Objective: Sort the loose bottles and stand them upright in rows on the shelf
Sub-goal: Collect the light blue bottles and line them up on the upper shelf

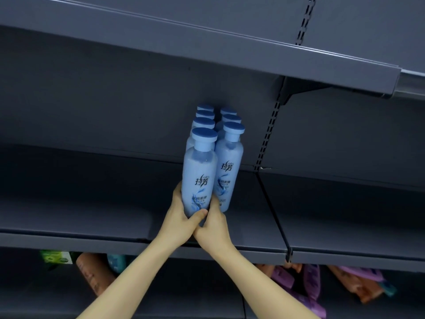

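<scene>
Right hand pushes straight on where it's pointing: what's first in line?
The front-left light-blue plastic bottle with blue cap that the right hand itself holds; behind it, probably the next bottle in that row.

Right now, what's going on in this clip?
A person grips the front light-blue bottle near its base with both the left hand and the right hand, holding it upright at the front of the left row on the grey shelf. That row shows four caps; the right row shows three. Other products lie blurred on the shelf below.
</scene>
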`<state>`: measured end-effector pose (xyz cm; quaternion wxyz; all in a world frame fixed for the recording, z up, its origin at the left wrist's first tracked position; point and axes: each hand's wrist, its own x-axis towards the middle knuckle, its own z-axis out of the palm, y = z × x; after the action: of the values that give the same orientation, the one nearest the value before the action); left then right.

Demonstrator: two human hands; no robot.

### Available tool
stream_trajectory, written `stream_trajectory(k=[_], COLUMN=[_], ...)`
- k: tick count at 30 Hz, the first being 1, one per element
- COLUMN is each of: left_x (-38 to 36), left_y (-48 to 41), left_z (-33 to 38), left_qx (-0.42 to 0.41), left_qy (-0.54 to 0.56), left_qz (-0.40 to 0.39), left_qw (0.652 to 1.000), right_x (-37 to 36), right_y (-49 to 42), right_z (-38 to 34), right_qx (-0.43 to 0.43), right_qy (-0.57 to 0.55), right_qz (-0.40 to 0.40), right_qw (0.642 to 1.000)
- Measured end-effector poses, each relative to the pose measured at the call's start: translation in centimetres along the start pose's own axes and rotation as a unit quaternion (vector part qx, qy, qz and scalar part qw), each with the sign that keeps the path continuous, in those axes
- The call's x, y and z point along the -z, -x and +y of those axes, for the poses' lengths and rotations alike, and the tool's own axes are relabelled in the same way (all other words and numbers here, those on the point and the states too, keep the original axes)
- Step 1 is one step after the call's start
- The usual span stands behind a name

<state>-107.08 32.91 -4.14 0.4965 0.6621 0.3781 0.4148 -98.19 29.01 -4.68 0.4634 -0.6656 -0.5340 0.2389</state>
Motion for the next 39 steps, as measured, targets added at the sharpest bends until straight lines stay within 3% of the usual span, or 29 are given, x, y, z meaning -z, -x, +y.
stream_trajectory(k=[39], left_x=[0.86], left_y=[-0.46], left_z=[-0.13], left_qx=[0.006], left_qy=[-0.007], left_qz=[-0.045], left_qw=[0.999], right_x=[-0.64], right_y=[-0.22], right_z=[0.08], right_qx=[-0.013], right_qy=[0.017], right_qz=[0.019], right_qw=[1.0])
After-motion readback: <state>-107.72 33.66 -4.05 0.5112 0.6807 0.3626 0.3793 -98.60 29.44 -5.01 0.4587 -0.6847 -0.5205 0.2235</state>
